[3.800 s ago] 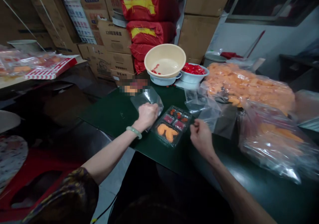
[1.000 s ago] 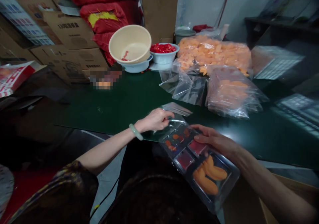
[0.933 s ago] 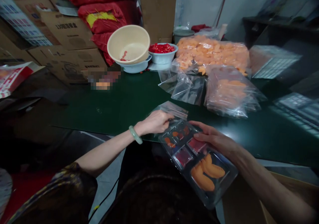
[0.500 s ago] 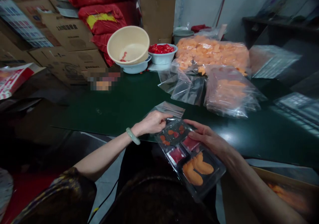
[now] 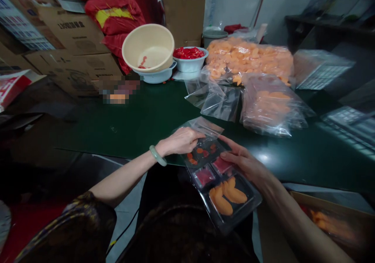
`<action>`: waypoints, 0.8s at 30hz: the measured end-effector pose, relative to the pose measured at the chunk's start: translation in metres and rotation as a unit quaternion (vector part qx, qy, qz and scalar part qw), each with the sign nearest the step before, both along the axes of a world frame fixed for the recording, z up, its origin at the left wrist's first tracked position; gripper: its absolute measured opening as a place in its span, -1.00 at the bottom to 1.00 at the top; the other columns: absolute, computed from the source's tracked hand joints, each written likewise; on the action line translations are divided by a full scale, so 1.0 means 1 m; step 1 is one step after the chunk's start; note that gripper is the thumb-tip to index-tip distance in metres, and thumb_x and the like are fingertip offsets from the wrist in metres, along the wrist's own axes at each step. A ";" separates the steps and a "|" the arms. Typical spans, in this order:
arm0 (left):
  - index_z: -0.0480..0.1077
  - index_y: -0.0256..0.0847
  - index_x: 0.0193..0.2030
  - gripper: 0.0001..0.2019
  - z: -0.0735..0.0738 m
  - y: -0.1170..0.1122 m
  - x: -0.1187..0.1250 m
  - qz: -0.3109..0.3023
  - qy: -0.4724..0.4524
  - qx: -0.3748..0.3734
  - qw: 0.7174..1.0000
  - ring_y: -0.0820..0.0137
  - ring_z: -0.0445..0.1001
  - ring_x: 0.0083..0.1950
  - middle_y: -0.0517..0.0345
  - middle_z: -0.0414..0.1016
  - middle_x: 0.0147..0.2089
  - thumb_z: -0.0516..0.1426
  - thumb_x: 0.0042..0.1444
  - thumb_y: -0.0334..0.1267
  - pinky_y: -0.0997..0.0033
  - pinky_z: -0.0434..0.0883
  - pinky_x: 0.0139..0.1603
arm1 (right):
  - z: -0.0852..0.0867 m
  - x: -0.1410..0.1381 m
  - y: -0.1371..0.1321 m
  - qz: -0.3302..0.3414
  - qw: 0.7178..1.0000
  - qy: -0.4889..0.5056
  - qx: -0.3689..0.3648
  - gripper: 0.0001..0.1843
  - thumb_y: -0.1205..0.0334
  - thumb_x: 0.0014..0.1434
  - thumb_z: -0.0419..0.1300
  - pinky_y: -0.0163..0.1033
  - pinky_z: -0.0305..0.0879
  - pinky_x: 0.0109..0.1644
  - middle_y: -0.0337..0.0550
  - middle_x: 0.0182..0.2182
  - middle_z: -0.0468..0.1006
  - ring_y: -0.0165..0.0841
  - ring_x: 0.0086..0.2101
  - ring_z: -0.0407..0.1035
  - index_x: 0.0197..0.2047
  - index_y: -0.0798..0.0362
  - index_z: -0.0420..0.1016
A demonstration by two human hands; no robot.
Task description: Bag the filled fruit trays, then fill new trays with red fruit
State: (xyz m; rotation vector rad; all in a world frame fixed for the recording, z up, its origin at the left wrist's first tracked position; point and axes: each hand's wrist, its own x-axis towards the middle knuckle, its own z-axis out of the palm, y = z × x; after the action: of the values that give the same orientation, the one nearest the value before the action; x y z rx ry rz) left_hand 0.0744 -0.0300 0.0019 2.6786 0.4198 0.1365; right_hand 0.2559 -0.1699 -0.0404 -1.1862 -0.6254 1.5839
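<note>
A clear plastic tray with compartments holds orange pieces, two red blocks and small red-orange bits. My right hand grips its right side and holds it tilted over the near edge of the green table. The tray's far end sits at the mouth of a clear plastic bag on the table. My left hand, a green bangle on its wrist, pinches the bag's edge beside the tray.
A cream bowl and a white bowl of red pieces stand at the back. Big bags of orange pieces and empty clear bags fill the right. A cardboard box sits low right. Cartons and red sacks are stacked behind.
The tray was lifted off the table and brought to its near edge. Over the last second my right hand has pushed it up and left, toward the bag that my left hand holds.
</note>
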 end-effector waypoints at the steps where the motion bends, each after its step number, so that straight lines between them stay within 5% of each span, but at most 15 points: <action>1: 0.42 -0.19 -0.04 -0.63 0.000 -0.001 0.000 -0.007 0.004 0.005 1.000 0.40 0.45 -0.27 0.09 0.52 -0.26 -0.07 0.08 -0.47 0.48 0.32 -0.25 | 0.000 -0.002 0.002 0.010 1.000 0.007 0.005 -0.11 0.31 -0.05 0.31 -0.42 0.26 -0.63 -0.26 -0.48 0.55 -0.47 -0.66 0.35 0.31 -0.03 0.00; 6: 0.37 -0.17 0.02 -0.63 -0.005 -0.003 -0.010 -0.012 -0.004 0.035 0.999 0.41 0.44 -0.24 0.10 0.50 -0.20 -0.07 0.12 -0.44 0.48 0.32 -0.21 | -0.001 -0.007 0.010 0.036 0.999 0.032 0.018 -0.27 0.27 -0.06 0.33 -0.38 0.33 -0.54 -0.21 -0.43 0.56 -0.40 -0.54 0.43 0.19 0.02 0.24; 13: 0.45 -0.29 -0.21 -0.74 -0.025 0.004 -0.039 0.124 -0.032 0.167 0.978 0.36 0.40 -0.28 0.02 0.43 -0.33 -0.05 0.20 -0.29 0.46 0.27 -0.33 | -0.004 -0.006 0.006 0.007 1.000 0.003 0.004 -0.25 0.20 -0.10 0.36 -0.31 0.38 -0.48 -0.16 -0.33 0.59 -0.38 -0.50 0.44 0.18 0.02 0.27; 17: 0.46 -0.27 -0.31 -0.71 -0.033 0.005 -0.042 0.170 -0.054 0.088 0.980 0.44 0.38 -0.40 0.10 0.44 -0.41 -0.04 0.21 -0.20 0.50 0.22 -0.38 | -0.008 -0.008 0.001 -0.051 0.999 0.013 -0.008 -0.24 0.22 -0.14 0.39 -0.30 0.40 -0.43 -0.20 -0.33 0.59 -0.38 -0.48 0.44 0.16 0.00 0.28; 20: 0.46 -0.29 -0.35 -0.69 -0.039 0.004 -0.041 0.227 -0.107 -0.049 0.967 0.52 0.27 -0.52 0.20 0.37 -0.53 -0.05 0.21 -0.20 0.54 0.17 -0.48 | -0.012 -0.011 -0.004 -0.083 0.996 0.037 -0.005 -0.26 0.24 -0.15 0.40 -0.28 0.40 -0.39 -0.24 -0.38 0.58 -0.36 -0.44 0.46 0.14 -0.02 0.30; 24: 0.44 -0.32 -0.20 -0.72 -0.047 -0.002 -0.041 0.220 -0.148 -0.192 0.945 0.52 0.31 -0.48 0.19 0.42 -0.45 -0.07 0.17 -0.31 0.57 0.24 -0.45 | -0.012 -0.016 -0.007 -0.128 0.991 0.044 -0.012 -0.30 0.29 -0.14 0.39 -0.29 0.40 -0.42 -0.28 -0.47 0.56 -0.35 -0.45 0.45 0.11 -0.03 0.32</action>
State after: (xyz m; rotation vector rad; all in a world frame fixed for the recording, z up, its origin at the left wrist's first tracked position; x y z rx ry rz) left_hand 0.0334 -0.0323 -0.0454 2.1018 0.8446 0.5227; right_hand 0.2401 -0.1771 -0.0525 -1.1591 -0.3810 1.4201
